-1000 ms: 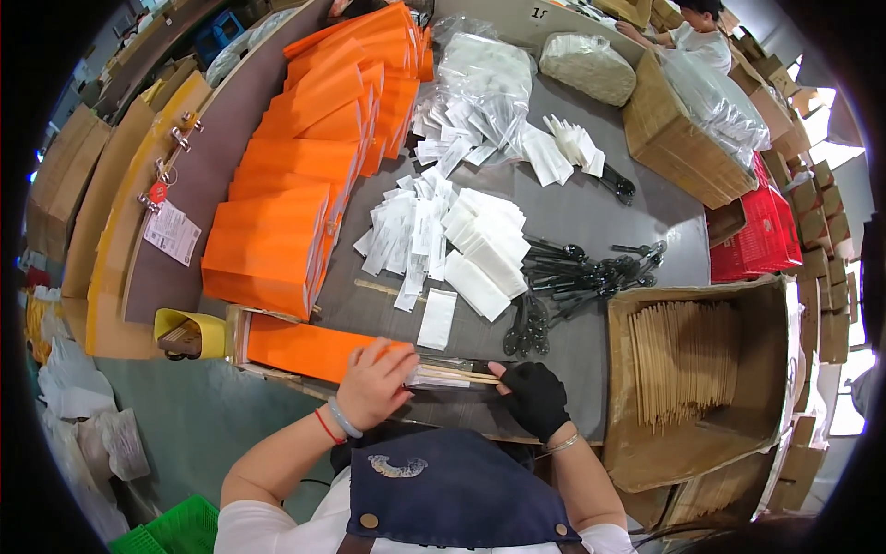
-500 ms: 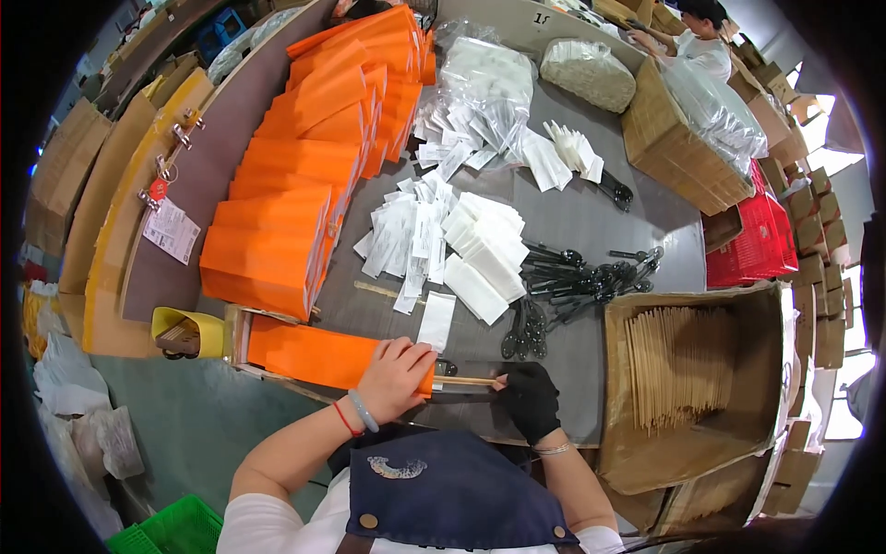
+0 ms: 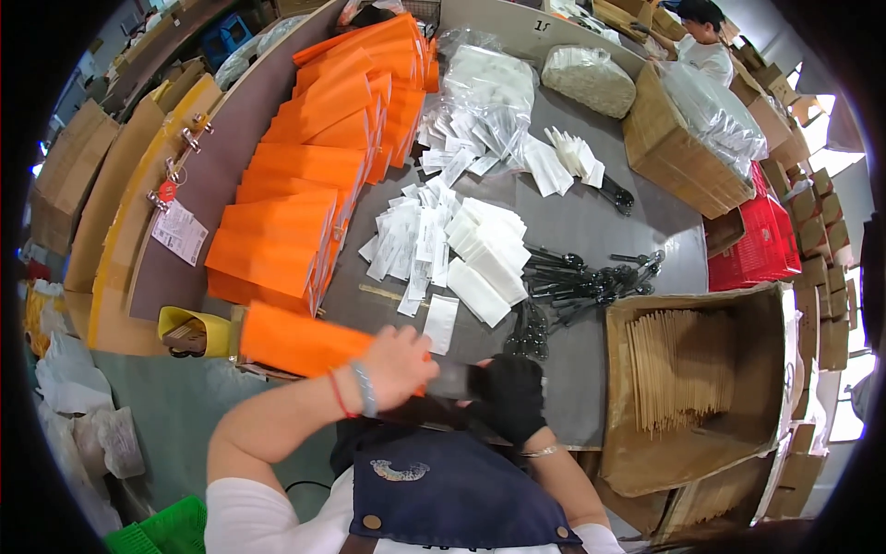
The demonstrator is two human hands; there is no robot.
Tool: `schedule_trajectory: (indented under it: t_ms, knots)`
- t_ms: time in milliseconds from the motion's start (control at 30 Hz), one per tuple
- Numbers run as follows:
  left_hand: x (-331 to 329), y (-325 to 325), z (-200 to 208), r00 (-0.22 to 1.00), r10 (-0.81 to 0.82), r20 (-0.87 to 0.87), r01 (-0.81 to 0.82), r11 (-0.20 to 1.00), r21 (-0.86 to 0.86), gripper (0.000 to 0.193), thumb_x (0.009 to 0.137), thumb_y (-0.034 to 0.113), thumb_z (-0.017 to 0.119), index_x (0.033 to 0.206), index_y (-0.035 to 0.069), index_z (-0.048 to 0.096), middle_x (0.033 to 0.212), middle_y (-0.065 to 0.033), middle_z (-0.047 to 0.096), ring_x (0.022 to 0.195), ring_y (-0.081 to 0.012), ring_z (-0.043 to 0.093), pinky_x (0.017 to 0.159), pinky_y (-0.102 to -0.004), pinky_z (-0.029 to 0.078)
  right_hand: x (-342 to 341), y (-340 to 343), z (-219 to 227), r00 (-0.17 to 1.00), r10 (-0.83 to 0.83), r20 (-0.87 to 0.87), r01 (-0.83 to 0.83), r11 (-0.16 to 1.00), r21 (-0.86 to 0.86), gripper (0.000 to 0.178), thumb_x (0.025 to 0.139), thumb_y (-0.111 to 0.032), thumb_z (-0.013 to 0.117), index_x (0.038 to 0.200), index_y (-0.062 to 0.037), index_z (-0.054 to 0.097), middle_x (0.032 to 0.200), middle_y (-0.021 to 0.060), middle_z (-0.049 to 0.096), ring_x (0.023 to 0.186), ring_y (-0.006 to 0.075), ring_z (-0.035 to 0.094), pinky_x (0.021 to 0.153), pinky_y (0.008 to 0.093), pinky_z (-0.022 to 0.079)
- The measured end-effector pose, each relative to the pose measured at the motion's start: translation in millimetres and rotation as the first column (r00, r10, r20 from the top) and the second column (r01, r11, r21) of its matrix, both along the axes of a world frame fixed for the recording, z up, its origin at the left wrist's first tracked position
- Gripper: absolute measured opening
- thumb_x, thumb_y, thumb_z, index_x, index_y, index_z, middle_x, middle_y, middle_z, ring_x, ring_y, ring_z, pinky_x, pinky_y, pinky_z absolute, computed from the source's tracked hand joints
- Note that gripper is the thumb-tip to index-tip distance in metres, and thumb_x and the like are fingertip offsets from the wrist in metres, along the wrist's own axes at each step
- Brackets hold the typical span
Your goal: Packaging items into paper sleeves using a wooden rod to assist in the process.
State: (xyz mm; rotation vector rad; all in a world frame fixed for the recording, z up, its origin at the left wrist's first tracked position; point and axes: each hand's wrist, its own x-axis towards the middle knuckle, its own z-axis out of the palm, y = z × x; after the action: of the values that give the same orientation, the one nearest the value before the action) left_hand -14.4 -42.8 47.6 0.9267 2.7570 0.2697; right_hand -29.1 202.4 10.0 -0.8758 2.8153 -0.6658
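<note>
"Head view, from the near edge: what shows?"

"Dark blue apron (image 3: 461, 489) at the bottom, with two hands just past it. The bare left hand (image 3: 399, 367) grasps the right end of an orange pouch (image 3: 300, 342), fingers bent over it. That pouch runs leftward from there, along the near side of the grey tabletop (image 3: 577, 392)."

"And the right hand (image 3: 508, 397)?"

"Curled, in a black glove (image 3: 519, 386), near the pouch's right end. Motion blur spoils it: a greyish, see-through strip (image 3: 449, 380) seems to lie between the two, but I can't tell whether the right one grips it."

"What's around them?"

"On the left, a yellow container (image 3: 217, 334); on the right, a cardboard box (image 3: 688, 462) holding wooden sticks (image 3: 678, 369). One white packet (image 3: 441, 325) lies just beyond the left hand."

"Further in?"

"Black spoons (image 3: 595, 277) in a heap, white packets (image 3: 489, 249) left of them, then a long row of overlapping orange pouches (image 3: 277, 231) at the left."

"Farthest?"

"A red basket (image 3: 761, 231), a carton (image 3: 678, 143) topped with clear plastic, a clear bag (image 3: 484, 83) with white contents, and a person (image 3: 709, 57) in a white top, upper right."
</note>
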Motion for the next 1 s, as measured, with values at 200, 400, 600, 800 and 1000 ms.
schedule_trajectory:
  t_ms: [200, 400, 600, 800, 1000]
  knots:
    - [-37, -92, 21, 0.856, 0.339, -0.391, -0.349, 0.936, 0.047, 0.026, 0.064, 0.012, 0.071, 0.089, 0.009, 0.063, 0.11, -0.0131, 0.054, 0.102, -0.0357, 0.05, 0.087, -0.0447, 0.043, -2, 22, 21, 0.958, -0.27, 0.097, 0.27, 0.963, 0.012, 0.062, 0.061, -0.041, 0.082, 0.105, -0.0072, 0.057, 0.1, 0.0109, 0.059, 0.095, 0.0298, 0.058, 0.079, 0.0423, 0.043]
    - [38, -12, -64, 0.706, 0.697, -0.12, -0.664, 0.712, 0.23, 0.08, 0.063, 0.044, 0.08, 0.127, 0.005, 0.053, 0.135, -0.0175, 0.043, 0.128, -0.0397, 0.034, 0.106, -0.0581, 0.025, 1, 14, 17, 0.988, -0.154, 0.009, 0.153, 0.987, 0.053, 0.059, 0.06, -0.038, 0.082, 0.105, -0.0074, 0.058, 0.099, 0.0102, 0.059, 0.094, 0.0288, 0.058, 0.078, 0.0435, 0.042]
    - [44, -8, -89, 0.629, 0.774, 0.073, -0.748, 0.576, 0.33, 0.092, 0.062, 0.051, 0.08, 0.132, 0.001, 0.047, 0.138, -0.0164, 0.04, 0.133, -0.0385, 0.029, 0.109, -0.0598, 0.016, -3, 9, 27, 0.998, -0.057, 0.037, 0.05, 0.986, 0.156, 0.057, 0.06, -0.04, 0.081, 0.101, -0.0066, 0.06, 0.098, 0.01, 0.059, 0.092, 0.0286, 0.059, 0.076, 0.0442, 0.041]
    - [42, -8, -83, 0.651, 0.751, 0.108, -0.737, 0.592, 0.327, 0.088, 0.064, 0.048, 0.08, 0.131, 0.001, 0.048, 0.138, -0.0164, 0.041, 0.132, -0.0372, 0.03, 0.109, -0.0611, 0.015, 7, -27, -13, 0.994, 0.106, 0.009, -0.105, 0.992, -0.071, 0.059, 0.064, -0.046, 0.079, 0.104, -0.0081, 0.06, 0.1, 0.0119, 0.06, 0.095, 0.0318, 0.057, 0.082, 0.043, 0.042]
    - [-2, -15, -77, 0.652, 0.724, 0.225, -0.724, 0.506, 0.469, 0.06, 0.072, 0.036, 0.077, 0.12, 0.007, 0.057, 0.118, -0.0136, 0.056, 0.114, -0.0334, 0.048, 0.098, -0.0499, 0.035, -27, -70, -26, 0.999, 0.032, 0.026, -0.029, 0.994, -0.101, 0.047, 0.069, -0.043, 0.075, 0.105, -0.0133, 0.064, 0.097, 0.0098, 0.062, 0.093, 0.0297, 0.059, 0.078, 0.0421, 0.044]
